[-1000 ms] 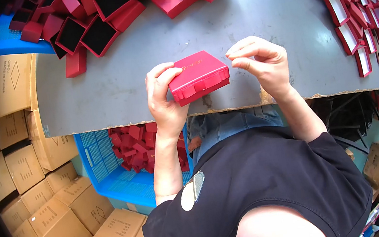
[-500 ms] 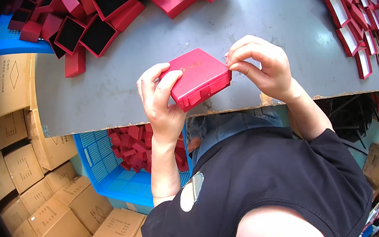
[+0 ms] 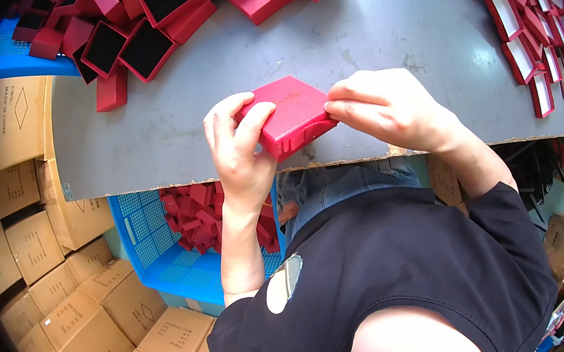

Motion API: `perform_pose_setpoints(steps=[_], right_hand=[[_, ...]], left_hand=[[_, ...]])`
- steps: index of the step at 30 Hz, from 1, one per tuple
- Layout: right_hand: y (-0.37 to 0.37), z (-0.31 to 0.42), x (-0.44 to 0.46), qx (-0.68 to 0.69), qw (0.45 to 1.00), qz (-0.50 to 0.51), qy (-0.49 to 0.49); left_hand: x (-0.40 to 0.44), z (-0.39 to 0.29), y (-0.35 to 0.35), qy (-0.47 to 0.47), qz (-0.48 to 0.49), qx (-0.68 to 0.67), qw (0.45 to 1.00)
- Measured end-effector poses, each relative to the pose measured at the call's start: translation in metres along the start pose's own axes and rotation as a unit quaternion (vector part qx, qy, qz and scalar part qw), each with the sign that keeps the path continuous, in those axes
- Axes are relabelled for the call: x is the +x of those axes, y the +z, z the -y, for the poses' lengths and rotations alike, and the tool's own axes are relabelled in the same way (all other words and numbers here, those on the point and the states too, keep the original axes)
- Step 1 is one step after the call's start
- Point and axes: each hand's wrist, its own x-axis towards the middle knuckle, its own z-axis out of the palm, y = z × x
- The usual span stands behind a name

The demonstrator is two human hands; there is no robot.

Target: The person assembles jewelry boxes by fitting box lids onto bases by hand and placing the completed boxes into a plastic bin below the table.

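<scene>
My left hand [image 3: 239,146] grips a closed red jewelry box [image 3: 291,108] by its left side, thumb and fingers around the edge. Faint gold lettering marks the lid. A red ribbon [image 3: 312,132] runs along the side of the box facing me, just above the table's near edge. At the right corner, my right hand [image 3: 386,107] is closed in a pinch, its fingertips against the box. Whether a ribbon end lies between those fingertips is hidden.
Open red boxes with black inserts [image 3: 147,50] pile up at the back left of the grey table [image 3: 212,65]. More red box parts [image 3: 521,55] lie along the right. Below stands a blue crate [image 3: 154,251] holding small red boxes, beside stacked cartons [image 3: 87,333].
My right hand has come in closer against the box's right corner, its fingers now flatter and pressed together. The box has tilted and shifted slightly left in my left hand.
</scene>
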Motion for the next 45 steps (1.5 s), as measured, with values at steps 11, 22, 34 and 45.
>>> perform_pose_setpoints(steps=[11,22,34,45], right_hand=[[0.013,-0.032,-0.012,0.427,0.794,-0.265,0.343],[0.006,-0.011,-0.004,-0.02,0.995,-0.09,0.027],[-0.001,-0.014,0.006,-0.199,0.977,-0.01,-0.078],[-0.001,-0.028,0.004,0.035,0.98,-0.109,0.16]], left_hand=[[0.003,-0.007,-0.001,-0.044,0.005,-0.004,0.999],[0.004,-0.01,0.0,-0.035,0.006,0.011,0.999],[0.016,-0.028,-0.005,-0.051,0.042,0.078,0.995],[0.018,-0.03,-0.004,-0.072,0.056,0.076,0.993]])
